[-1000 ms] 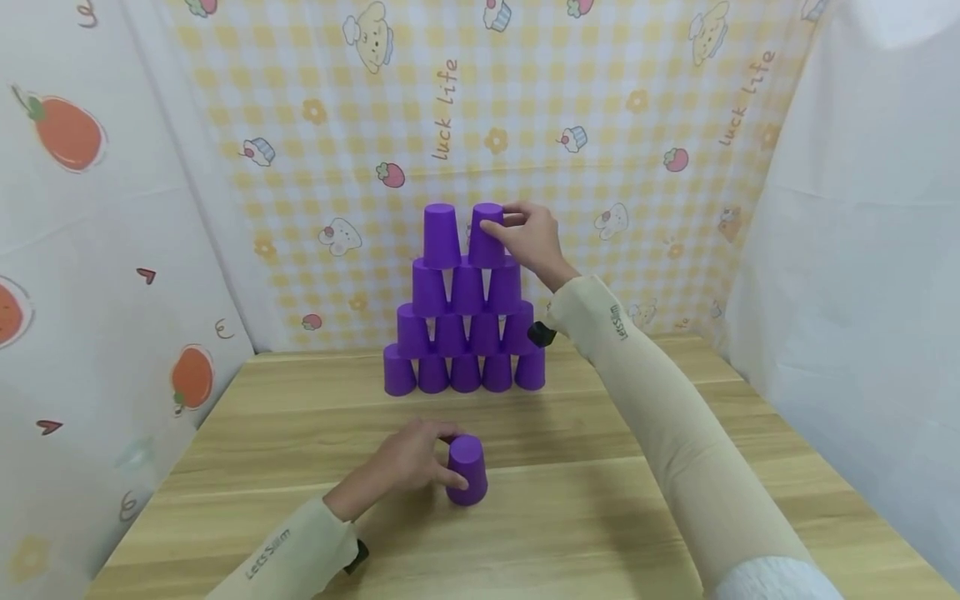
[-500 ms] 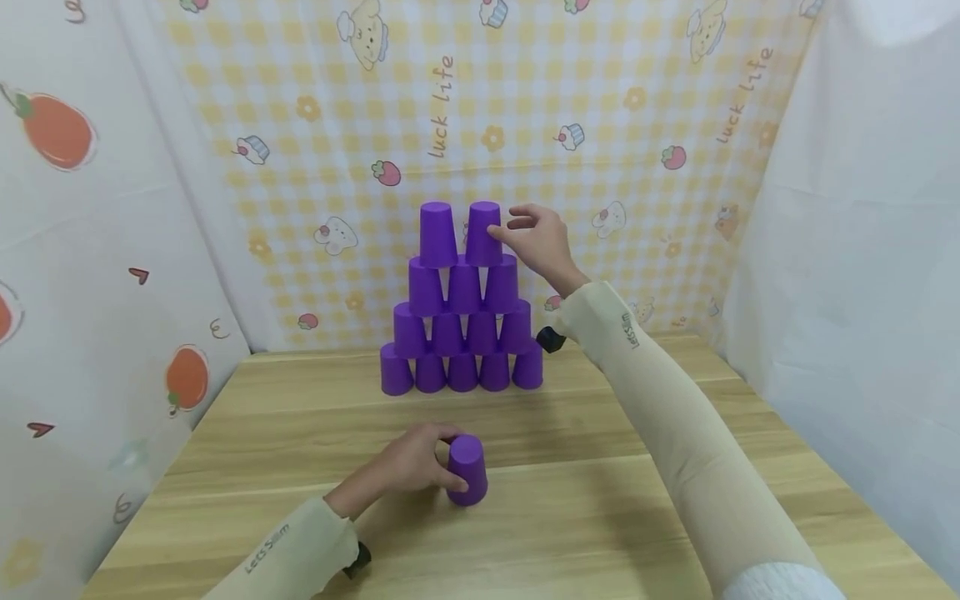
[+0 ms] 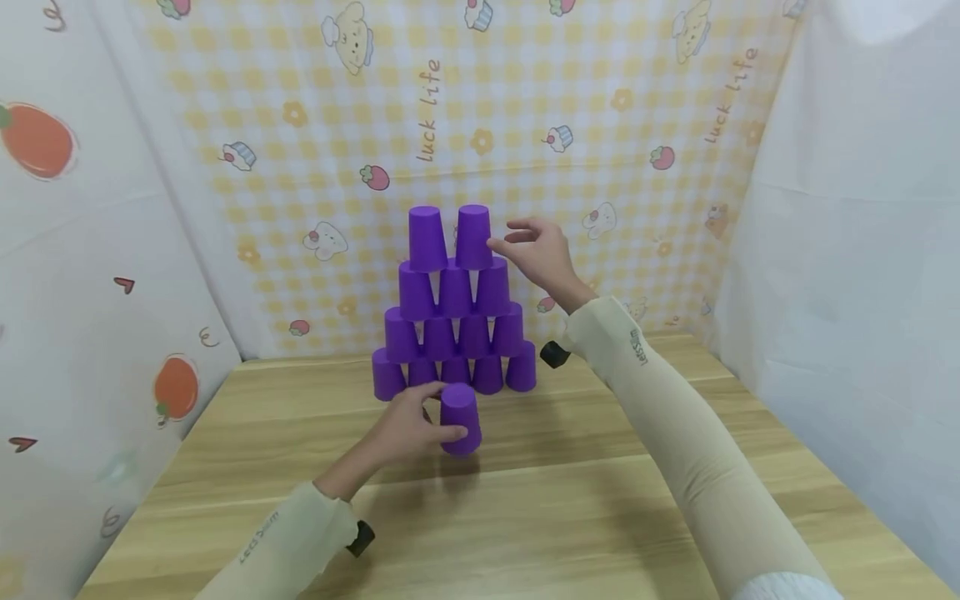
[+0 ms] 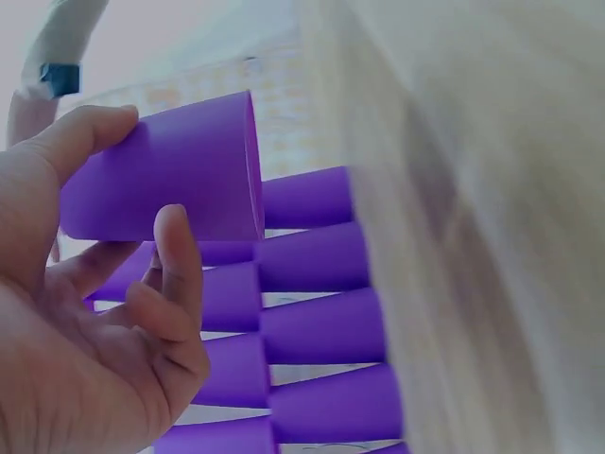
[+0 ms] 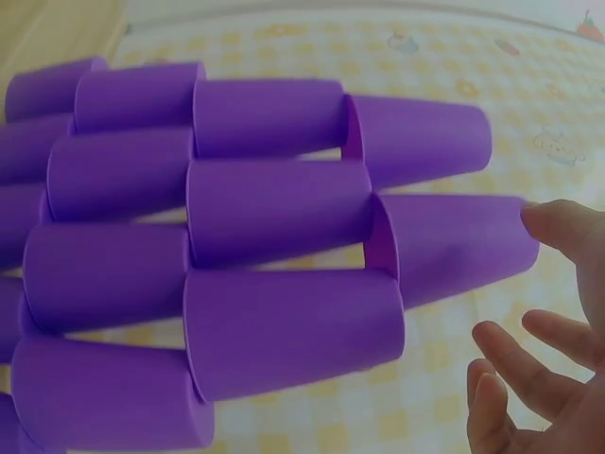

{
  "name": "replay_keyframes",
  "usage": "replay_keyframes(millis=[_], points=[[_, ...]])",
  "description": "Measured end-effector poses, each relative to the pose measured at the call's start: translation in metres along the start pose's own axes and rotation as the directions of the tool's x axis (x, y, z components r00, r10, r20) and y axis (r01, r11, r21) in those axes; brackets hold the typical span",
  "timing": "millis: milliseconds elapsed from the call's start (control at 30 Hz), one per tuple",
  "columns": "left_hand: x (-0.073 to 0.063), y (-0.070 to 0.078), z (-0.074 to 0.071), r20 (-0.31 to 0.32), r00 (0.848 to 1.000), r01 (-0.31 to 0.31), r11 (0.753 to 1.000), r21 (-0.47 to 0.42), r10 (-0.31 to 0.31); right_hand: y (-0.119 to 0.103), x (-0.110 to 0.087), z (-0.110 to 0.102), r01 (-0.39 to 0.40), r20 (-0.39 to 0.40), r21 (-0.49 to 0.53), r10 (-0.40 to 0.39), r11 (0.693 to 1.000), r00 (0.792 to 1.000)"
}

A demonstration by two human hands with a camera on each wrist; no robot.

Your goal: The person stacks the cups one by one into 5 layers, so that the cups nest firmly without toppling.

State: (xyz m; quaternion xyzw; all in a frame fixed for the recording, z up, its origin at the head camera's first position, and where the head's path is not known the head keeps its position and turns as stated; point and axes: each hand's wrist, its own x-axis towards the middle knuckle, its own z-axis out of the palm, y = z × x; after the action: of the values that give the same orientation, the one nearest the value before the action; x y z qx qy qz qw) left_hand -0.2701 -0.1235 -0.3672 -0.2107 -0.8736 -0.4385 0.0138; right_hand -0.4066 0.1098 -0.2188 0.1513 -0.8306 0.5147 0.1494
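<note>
A purple cup [image 3: 460,421], upside down, is gripped by my left hand [image 3: 408,429] between thumb and fingers, held just above the table in front of the stack. In the left wrist view the same cup [image 4: 175,170] appears sideways, its rim pointing right. Behind it rises a pyramid of upside-down purple cups [image 3: 455,287] in several rows, with two cups side by side on top. My right hand [image 3: 543,254] is beside the right top cup [image 3: 474,237], fingers spread loosely and holding nothing. Its thumb tip is at that cup's edge; whether it touches, I cannot tell.
The pyramid stands on a wooden table [image 3: 570,517] near its back edge. A yellow checked cloth [image 3: 585,183] hangs behind, with white cloths at the left [image 3: 97,217] and right [image 3: 840,250]. The lower cups are partly hidden by the left hand.
My left hand has lifted its cup off the table and carried it toward the pyramid. My right hand has let go of the right top cup and drawn back slightly. The view has shifted a little.
</note>
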Motion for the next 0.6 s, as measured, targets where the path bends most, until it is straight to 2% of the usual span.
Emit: replay_keyframes(millis=[133, 300, 433, 600], points=[[0.011, 0.015, -0.010, -0.054, 0.998, 0.010, 1.000, -0.019, -0.011, -0.004, -0.006, 0.002, 0.018, -0.002, 0.006, -0.018, 1.000, 1.000], [0.025, 0.031, -0.023, -0.090, 0.996, 0.018, 0.999, 0.048, -0.014, 0.000, -0.016, 0.007, 0.035, 0.011, 0.033, -0.035, 0.999, 0.999], [0.031, 0.042, -0.034, -0.107, 0.994, 0.032, 0.998, 0.047, -0.026, 0.007, -0.024, 0.010, 0.053, 0.025, 0.077, -0.055, 0.996, 0.998], [0.036, 0.053, -0.045, -0.149, 0.986, 0.076, 0.996, 0.048, -0.068, 0.016, -0.037, 0.012, 0.065, 0.026, 0.136, -0.069, 0.989, 0.997]])
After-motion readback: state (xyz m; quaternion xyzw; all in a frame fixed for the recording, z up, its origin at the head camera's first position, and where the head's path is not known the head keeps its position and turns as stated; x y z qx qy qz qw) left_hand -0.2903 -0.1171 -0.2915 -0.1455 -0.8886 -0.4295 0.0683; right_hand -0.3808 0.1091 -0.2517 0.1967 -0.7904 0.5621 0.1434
